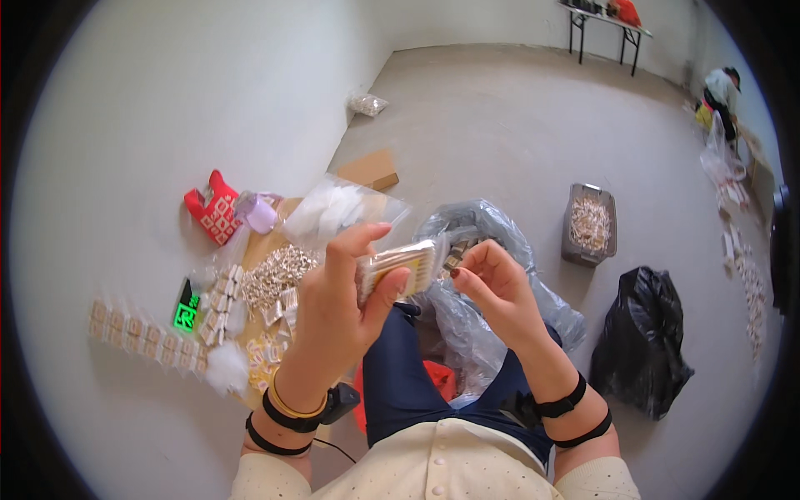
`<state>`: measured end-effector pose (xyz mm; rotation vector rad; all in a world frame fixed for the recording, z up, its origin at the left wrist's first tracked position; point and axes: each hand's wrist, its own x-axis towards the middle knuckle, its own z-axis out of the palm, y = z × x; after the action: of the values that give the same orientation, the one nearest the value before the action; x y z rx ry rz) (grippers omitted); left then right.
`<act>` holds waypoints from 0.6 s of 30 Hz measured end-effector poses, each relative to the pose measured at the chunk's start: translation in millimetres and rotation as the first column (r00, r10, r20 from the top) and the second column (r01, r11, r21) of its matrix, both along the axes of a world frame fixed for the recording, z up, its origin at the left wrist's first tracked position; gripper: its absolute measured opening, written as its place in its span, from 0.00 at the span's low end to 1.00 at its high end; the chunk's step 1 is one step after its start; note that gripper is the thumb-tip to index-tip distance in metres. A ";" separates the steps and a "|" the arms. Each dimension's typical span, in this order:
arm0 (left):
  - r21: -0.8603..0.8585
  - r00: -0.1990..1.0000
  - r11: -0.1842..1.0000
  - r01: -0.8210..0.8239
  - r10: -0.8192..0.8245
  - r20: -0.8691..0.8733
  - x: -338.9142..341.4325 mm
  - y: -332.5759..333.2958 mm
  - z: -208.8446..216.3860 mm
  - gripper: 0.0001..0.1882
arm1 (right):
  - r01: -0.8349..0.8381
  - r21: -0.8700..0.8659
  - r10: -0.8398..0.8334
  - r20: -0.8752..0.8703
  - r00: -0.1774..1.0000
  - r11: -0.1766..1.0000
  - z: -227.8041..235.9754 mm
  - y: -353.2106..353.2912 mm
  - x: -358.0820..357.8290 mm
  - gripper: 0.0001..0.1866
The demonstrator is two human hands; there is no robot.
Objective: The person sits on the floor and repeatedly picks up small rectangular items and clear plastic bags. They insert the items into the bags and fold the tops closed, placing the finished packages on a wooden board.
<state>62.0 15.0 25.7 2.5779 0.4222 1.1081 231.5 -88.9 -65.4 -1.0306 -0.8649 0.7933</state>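
Observation:
My left hand (333, 308) is raised in front of my lap, its thumb and fingers closed round a clear plastic pack of thin sticks (400, 271). The sticks are tan with pale ends, and the pack is tilted. Close to the pack's right end is my right hand (502, 292), with thumb and fingers drawn together in a pinch. Something small and dark shows by those fingertips; I cannot make out what it is. Below and behind both hands, a large translucent plastic bag (533, 292) spreads open between my legs.
Left of me a low board holds a heap of small pale pieces (277, 275) and a clear bag (342, 208). Rows of packs (146, 333) lie farther left. A grey bin of sticks (590, 221) and a black bag (640, 342) stand right. Another person (721, 96) bends at far right.

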 end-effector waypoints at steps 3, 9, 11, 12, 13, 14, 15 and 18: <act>0.139 0.983 0.990 0.032 -0.006 -0.184 10.0 2.3 15.3 0.22 | 0.238 0.169 -0.290 0.475 0.831 0.957 22.2 -12.7 -2.6 0.07; 0.280 0.937 0.943 0.180 -0.078 -0.339 41.9 -7.9 28.8 0.23 | 0.344 0.239 -0.415 0.624 0.662 0.908 35.1 -23.2 3.6 0.11; 0.306 0.945 0.932 0.192 -0.092 -0.314 50.8 -12.9 30.1 0.23 | 0.340 0.218 -0.398 0.623 0.673 0.915 33.1 -29.5 12.1 0.12; 0.319 0.948 0.927 0.196 -0.097 -0.302 54.2 -14.9 30.8 0.23 | 0.338 0.255 -0.422 0.613 0.668 0.906 34.1 -30.2 12.5 0.12; 0.321 0.946 0.926 0.198 -0.094 -0.311 58.1 -16.7 30.1 0.23 | 0.343 0.287 -0.447 0.601 0.662 0.894 34.7 -31.3 12.5 0.12; 0.324 0.943 0.925 0.198 -0.090 -0.319 61.3 -18.8 29.5 0.23 | 0.347 0.318 -0.471 0.589 0.657 0.882 34.4 -32.9 13.3 0.12; 0.326 0.941 0.925 0.197 -0.085 -0.328 63.9 -20.7 28.8 0.23 | 0.362 0.276 -0.455 0.578 0.677 0.890 32.6 -35.6 16.4 0.13; 0.271 0.928 0.946 0.180 -0.072 -0.364 67.4 -25.5 26.9 0.23 | 0.378 0.220 -0.427 0.625 0.653 0.899 26.3 -48.2 32.7 0.14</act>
<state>129.4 -10.5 52.7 3.0356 0.1645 0.7099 264.2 -137.1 -39.1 -1.4115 -1.1905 -0.0231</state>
